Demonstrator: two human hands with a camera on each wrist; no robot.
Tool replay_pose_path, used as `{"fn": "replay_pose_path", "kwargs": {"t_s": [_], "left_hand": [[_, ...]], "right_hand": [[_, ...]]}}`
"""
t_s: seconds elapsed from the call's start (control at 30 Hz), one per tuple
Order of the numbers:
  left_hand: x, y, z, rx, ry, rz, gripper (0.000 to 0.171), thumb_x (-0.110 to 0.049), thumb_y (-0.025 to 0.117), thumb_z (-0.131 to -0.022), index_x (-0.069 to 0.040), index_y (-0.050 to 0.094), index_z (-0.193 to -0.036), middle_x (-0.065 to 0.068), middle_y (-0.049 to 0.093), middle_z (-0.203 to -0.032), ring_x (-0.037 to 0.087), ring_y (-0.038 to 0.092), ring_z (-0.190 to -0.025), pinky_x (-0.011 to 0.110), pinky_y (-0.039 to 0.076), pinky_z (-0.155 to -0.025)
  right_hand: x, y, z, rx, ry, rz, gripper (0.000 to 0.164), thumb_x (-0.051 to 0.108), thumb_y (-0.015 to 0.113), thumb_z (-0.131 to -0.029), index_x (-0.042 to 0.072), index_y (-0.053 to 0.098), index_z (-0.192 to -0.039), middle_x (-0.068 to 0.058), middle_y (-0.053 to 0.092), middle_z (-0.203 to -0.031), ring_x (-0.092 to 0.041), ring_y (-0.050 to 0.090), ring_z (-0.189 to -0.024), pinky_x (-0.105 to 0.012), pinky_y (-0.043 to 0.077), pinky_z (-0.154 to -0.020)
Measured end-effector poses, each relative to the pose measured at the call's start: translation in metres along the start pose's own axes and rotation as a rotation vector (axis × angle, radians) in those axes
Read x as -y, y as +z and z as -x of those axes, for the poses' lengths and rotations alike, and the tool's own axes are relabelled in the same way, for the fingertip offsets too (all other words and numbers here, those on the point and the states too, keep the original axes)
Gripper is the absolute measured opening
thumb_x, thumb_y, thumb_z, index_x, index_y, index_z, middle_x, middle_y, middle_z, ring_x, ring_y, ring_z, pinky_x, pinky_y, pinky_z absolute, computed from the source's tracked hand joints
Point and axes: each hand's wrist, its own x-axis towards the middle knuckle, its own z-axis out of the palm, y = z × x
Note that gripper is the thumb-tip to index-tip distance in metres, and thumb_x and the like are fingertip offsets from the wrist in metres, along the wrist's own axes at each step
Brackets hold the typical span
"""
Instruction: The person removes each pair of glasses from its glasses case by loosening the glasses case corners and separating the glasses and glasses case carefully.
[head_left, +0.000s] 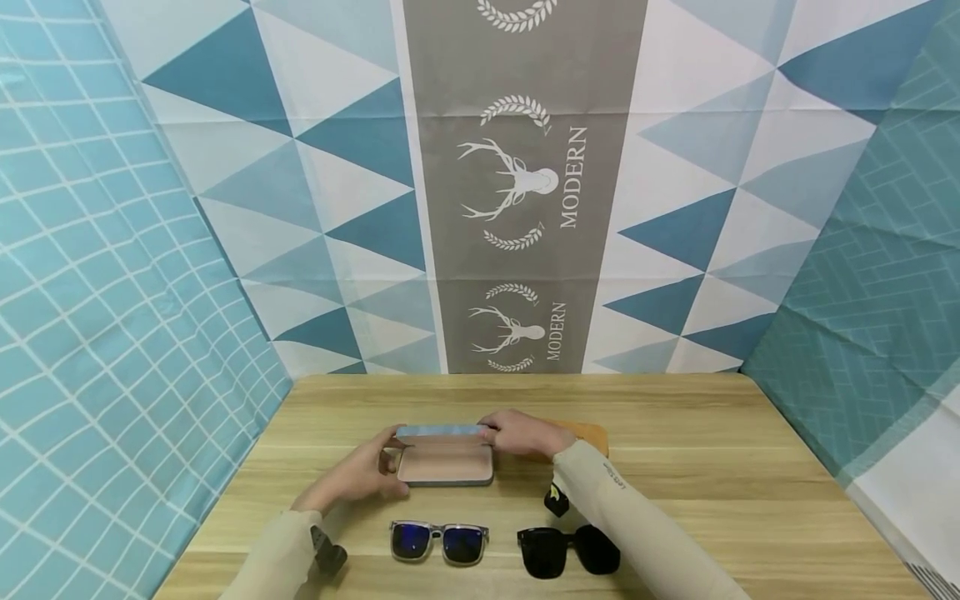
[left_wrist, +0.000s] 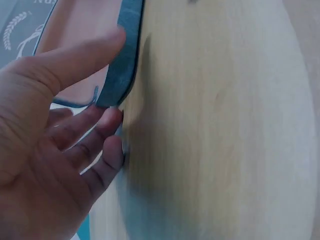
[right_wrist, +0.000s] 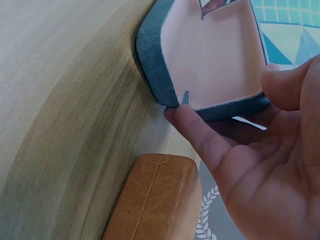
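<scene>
An eyeglass case [head_left: 446, 481], blue-grey outside and pale pink inside, stands with its lid [head_left: 441, 431] raised on the table. My left hand [head_left: 369, 468] holds the case's left end. In the left wrist view its thumb [left_wrist: 85, 60] crosses the front wall while the other fingers curl by the end. On the right, my right hand [head_left: 521, 433] grips the lid's end, its thumb [right_wrist: 285, 87] on the lid's edge and a fingertip by the hinge corner. The case's pink lining [right_wrist: 215, 55] shows no glasses in it.
Grey-framed sunglasses [head_left: 438, 543] with blue lenses lie in front of the case. Black sunglasses [head_left: 543, 553] lie to their right, partly behind my right sleeve. A brown case [right_wrist: 155, 200] rests beside the right hand. A patterned cloth wall [head_left: 517, 250] borders the table's back edge.
</scene>
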Motion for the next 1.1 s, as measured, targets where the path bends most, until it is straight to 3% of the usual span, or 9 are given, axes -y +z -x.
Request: {"fn": "replay_pose_path", "kwargs": {"t_s": [0.13,0.23,0.37,0.47,0.67,0.77,0.97,1.1], "left_hand": [[0.0013,-0.0002,-0.0032,0.011,0.012,0.008,0.106,-0.017,0.092,-0.077,0.005,0.026,-0.158,0.015,0.061,-0.124,0.016,0.057,-0.085,0.025,0.049,-0.069],[0.0015,0.0001,-0.0038,0.000,0.002,-0.010,0.091,-0.016,0.092,-0.076,0.007,0.042,-0.148,0.010,0.063,-0.108,0.017,0.059,-0.085,0.025,0.050,-0.067],[0.0019,0.0013,-0.0038,-0.009,-0.001,-0.045,0.070,-0.015,0.093,-0.074,0.005,0.058,-0.131,0.007,0.065,-0.101,0.017,0.062,-0.086,0.025,0.053,-0.068],[0.0020,0.0022,-0.0042,-0.011,-0.001,-0.049,0.067,-0.014,0.094,-0.073,0.004,0.059,-0.128,0.006,0.066,-0.100,0.018,0.063,-0.086,0.026,0.055,-0.068],[0.0015,0.0030,-0.0052,-0.018,-0.006,-0.043,0.078,-0.012,0.094,-0.071,0.011,0.055,-0.134,0.006,0.068,-0.095,0.015,0.064,-0.083,0.025,0.056,-0.067],[0.0004,0.0025,-0.0047,-0.023,-0.009,-0.045,0.087,-0.012,0.095,-0.071,0.014,0.049,-0.140,0.006,0.069,-0.096,0.013,0.065,-0.082,0.024,0.057,-0.067],[-0.0009,0.0010,-0.0059,-0.016,0.006,-0.081,0.101,-0.013,0.094,-0.071,0.009,0.038,-0.152,0.005,0.067,-0.093,0.013,0.064,-0.079,0.025,0.055,-0.066],[-0.0004,0.0023,-0.0052,-0.011,0.013,-0.065,0.108,-0.010,0.093,-0.072,0.002,0.029,-0.159,0.006,0.064,-0.091,0.014,0.061,-0.076,0.026,0.052,-0.064]], "right_hand": [[0.0021,-0.0020,0.0009,0.003,0.008,-0.057,0.045,0.033,0.045,-0.110,0.004,0.061,-0.141,-0.009,0.069,-0.125,-0.019,0.066,-0.107,-0.038,0.053,-0.092],[0.0042,-0.0021,0.0019,0.009,0.005,-0.085,0.044,0.033,0.044,-0.110,0.005,0.064,-0.137,-0.008,0.070,-0.116,-0.019,0.064,-0.097,-0.036,0.050,-0.084],[0.0055,-0.0010,0.0022,0.022,-0.006,-0.049,0.043,0.033,0.045,-0.110,0.006,0.066,-0.136,-0.008,0.071,-0.121,-0.020,0.066,-0.106,-0.037,0.052,-0.090],[0.0044,-0.0006,0.0023,0.035,-0.007,-0.048,0.042,0.033,0.047,-0.109,0.006,0.066,-0.137,-0.010,0.070,-0.127,-0.025,0.066,-0.115,-0.042,0.053,-0.096],[0.0041,-0.0025,0.0038,0.039,-0.032,-0.053,0.042,0.029,0.052,-0.108,0.005,0.063,-0.140,-0.011,0.063,-0.143,-0.030,0.059,-0.132,-0.046,0.050,-0.107],[0.0044,-0.0029,0.0041,0.030,-0.059,-0.023,0.040,0.027,0.055,-0.107,0.004,0.065,-0.138,-0.010,0.063,-0.143,-0.029,0.060,-0.132,-0.043,0.052,-0.106],[0.0004,-0.0008,0.0027,0.006,-0.095,-0.001,0.039,0.024,0.065,-0.102,0.002,0.067,-0.134,-0.012,0.066,-0.139,-0.022,0.066,-0.120,-0.031,0.054,-0.093],[-0.0004,0.0004,0.0038,-0.001,-0.107,-0.016,0.040,0.025,0.070,-0.098,0.001,0.069,-0.130,-0.013,0.068,-0.134,-0.013,0.068,-0.100,-0.027,0.053,-0.084]]}}
